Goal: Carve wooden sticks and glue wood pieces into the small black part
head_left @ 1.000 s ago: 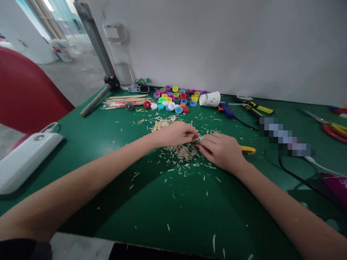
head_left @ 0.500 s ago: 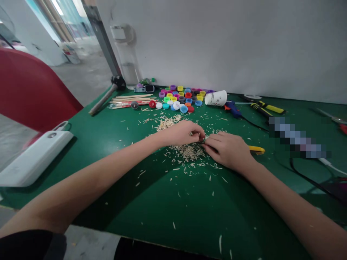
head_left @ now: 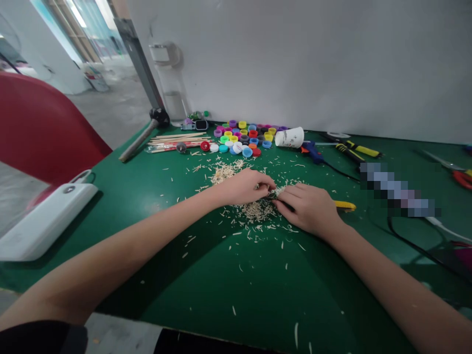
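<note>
My left hand (head_left: 246, 187) is closed in a pinch over the pile of pale wood shavings (head_left: 256, 211). A small light tip of what looks like a wooden stick (head_left: 257, 187) shows in its curled fingers; the rest is hidden. Close by on the right, my right hand (head_left: 309, 208) is wrapped round a utility knife. Its yellow handle (head_left: 345, 205) sticks out behind the hand, and a dark, narrow part shows between the fingertips of both hands. More shavings (head_left: 224, 172) lie heaped beyond my left wrist.
Colourful bottle caps (head_left: 244, 138), a tipped paper cup (head_left: 290, 137), wooden sticks (head_left: 179, 139) and a hammer (head_left: 142, 137) lie at the back. On the right are a glue gun (head_left: 313, 152), scissors (head_left: 460, 174) and cables. A white power bank-like box (head_left: 47, 221) stands at left on the green table (head_left: 206, 295).
The whole view has shifted slightly. Both hands keep nearly the same place and grip, with a little more of the dark part and shavings visible between them.
</note>
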Demonstrator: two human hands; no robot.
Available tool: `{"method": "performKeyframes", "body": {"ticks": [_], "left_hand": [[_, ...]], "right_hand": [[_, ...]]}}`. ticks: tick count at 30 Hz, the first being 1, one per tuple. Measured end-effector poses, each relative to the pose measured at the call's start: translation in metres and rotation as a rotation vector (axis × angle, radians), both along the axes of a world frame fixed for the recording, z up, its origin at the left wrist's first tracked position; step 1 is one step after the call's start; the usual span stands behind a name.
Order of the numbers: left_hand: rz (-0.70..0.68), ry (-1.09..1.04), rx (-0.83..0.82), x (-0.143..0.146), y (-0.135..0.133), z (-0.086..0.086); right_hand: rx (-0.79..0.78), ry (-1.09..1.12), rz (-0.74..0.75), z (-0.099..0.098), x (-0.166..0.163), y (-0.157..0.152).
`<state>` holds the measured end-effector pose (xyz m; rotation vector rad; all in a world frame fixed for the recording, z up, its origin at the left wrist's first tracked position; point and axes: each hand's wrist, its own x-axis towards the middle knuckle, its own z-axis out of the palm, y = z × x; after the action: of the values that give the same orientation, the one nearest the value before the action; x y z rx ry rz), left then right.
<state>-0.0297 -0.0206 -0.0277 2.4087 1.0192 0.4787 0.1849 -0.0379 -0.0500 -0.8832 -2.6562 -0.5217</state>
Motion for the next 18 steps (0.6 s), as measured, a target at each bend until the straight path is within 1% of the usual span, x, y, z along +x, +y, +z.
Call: {"method": "performKeyframes", "body": {"ticks": [3,5,12,15,18], "left_hand": [[-0.015,-0.016,0.131,0.0002,-0.0007,-0.001],[-0.012,-0.018,0.16,-0.0003,-0.0003,-0.0017],[0.021,-0.049,0.07,-0.0023,0.0018,-0.0043],[0.027,-0.063,0.048,-0.0021,0.0013,-0.0049],[0.024,-0.057,0.048,-0.0017,0.0002,-0.0042]], "right_hand": [[0.05,0.006,-0.013,0.0006,0.002,-0.0032],[0.063,0.009,-0.021,0.0015,0.0026,-0.0047],[0.042,0.026,-0.04,0.0011,0.0012,-0.0055],[0.024,0.037,-0.058,-0.0001,0.0008,-0.0046],[-0.003,0.027,-0.046,0.0,0.0012,-0.0028]]}}
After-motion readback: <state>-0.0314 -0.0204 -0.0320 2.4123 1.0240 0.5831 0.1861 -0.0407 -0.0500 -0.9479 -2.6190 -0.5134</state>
